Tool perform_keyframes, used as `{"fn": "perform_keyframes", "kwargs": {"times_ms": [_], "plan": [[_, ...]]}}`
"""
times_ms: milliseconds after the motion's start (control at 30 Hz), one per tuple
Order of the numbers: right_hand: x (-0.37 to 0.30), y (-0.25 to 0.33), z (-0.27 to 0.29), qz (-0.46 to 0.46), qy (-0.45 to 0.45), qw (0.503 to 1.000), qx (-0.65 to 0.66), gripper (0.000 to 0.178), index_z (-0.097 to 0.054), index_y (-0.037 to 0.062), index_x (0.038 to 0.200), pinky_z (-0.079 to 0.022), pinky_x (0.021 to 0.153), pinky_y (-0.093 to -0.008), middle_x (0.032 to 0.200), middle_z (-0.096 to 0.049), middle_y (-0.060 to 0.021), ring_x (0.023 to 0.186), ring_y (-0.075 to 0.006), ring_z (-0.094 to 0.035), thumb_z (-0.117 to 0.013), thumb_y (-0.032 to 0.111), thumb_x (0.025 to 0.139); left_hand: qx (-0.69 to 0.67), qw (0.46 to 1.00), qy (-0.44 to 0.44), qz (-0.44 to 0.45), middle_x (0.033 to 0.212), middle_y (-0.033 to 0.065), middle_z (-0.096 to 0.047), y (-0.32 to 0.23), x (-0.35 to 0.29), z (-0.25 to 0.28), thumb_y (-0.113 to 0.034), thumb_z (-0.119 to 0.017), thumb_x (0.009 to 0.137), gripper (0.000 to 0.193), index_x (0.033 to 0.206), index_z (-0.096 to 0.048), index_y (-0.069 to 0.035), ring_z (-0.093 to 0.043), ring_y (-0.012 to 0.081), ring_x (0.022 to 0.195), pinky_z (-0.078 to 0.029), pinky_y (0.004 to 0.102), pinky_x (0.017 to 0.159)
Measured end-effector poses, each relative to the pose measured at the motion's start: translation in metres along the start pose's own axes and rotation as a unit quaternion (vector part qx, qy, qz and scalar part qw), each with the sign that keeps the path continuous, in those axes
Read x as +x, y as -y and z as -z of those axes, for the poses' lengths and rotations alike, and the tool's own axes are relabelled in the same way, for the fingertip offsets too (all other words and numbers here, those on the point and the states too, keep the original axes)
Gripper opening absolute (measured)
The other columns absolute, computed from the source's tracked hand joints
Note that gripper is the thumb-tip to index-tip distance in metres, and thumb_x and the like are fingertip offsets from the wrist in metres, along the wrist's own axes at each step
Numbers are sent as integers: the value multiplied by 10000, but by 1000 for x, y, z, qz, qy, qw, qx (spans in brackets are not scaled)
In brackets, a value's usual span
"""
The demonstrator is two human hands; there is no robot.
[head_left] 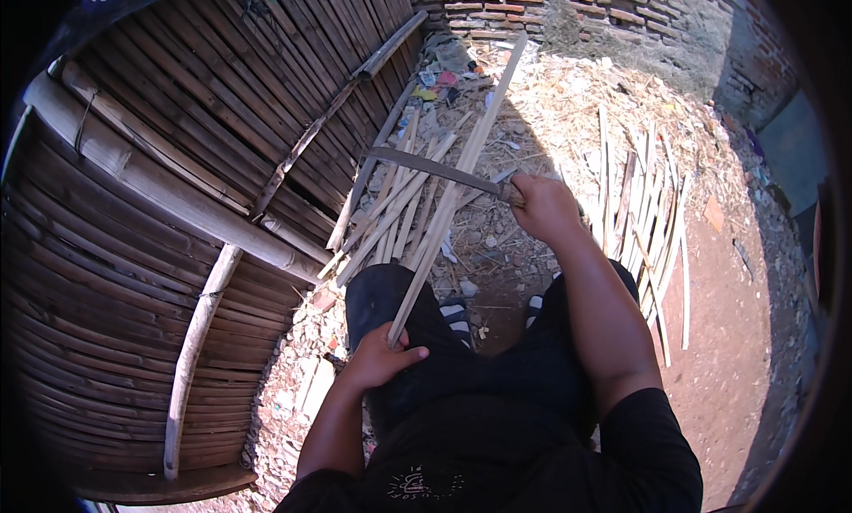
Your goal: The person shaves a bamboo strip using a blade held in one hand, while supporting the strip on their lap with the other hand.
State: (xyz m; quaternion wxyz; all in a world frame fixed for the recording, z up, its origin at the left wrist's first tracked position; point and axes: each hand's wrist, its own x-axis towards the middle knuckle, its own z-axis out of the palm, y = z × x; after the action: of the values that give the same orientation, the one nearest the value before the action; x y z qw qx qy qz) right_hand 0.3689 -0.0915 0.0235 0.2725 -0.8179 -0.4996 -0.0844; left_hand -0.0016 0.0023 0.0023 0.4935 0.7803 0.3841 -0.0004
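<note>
In my left hand (382, 358), low over my left thigh, is the near end of a long pale bamboo strip (428, 263). The strip slants away from me toward the brick wall. My right hand (543, 208) is wrapped around the handle of a machete (435, 169). Its long dark blade points left and crosses over the strip near the strip's middle. Whether the blade touches the strip I cannot tell. Beyond my left knee lies a loose heap of cut strips (390, 213) on the ground.
A second bundle of strips (655, 207) lies to the right of my right forearm. Slatted bamboo walling (195, 114) rises close on the left, with poles tied across it. A brick wall (506, 0) stands at the far end. Shavings and litter (559, 96) cover the ground ahead.
</note>
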Motion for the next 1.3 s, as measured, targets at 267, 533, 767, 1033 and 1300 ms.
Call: {"fn": "perform_keyframes", "kwargs": {"times_ms": [267,533,767,1033,1300], "plan": [[-7,2,-3,92,96,990,46,257,-653,94,995,-551,788,-521,896,-695,-157,890,-421,-689,-763,215,796,-4,1000,10,-8,736,-25,-535,4,3,-1,-408,-936,775,499,898,-571,-90,-511,93,679,-450,283,614],[-15,42,-13,221,139,965,0,281,-665,117,995,-558,785,-508,877,-704,-122,884,-373,-707,-771,215,755,-15,1000,3,1,751,-25,-536,9,2,0,-400,-934,782,495,899,-568,-88,-513,94,689,-450,286,617],[3,-14,10,-80,46,994,55,256,-691,109,1041,-556,788,-517,937,-726,-176,940,-398,-707,-745,235,825,-16,1000,21,-7,742,-30,-527,0,2,1,-362,-933,794,472,888,-558,-92,-508,87,680,-446,277,611],[-8,7,-7,84,100,989,66,287,-674,93,1012,-548,797,-511,903,-709,-152,897,-404,-695,-784,197,767,-55,998,17,-5,749,-45,-514,3,2,0,-357,-935,794,470,886,-553,-99,-493,75,688,-436,266,616],[-13,37,-15,235,190,952,37,315,-686,137,1028,-570,781,-511,916,-729,-119,881,-382,-712,-756,191,725,-59,998,12,-9,742,-47,-510,11,2,0,-349,-934,795,464,894,-555,-100,-491,74,684,-427,264,610]]}}
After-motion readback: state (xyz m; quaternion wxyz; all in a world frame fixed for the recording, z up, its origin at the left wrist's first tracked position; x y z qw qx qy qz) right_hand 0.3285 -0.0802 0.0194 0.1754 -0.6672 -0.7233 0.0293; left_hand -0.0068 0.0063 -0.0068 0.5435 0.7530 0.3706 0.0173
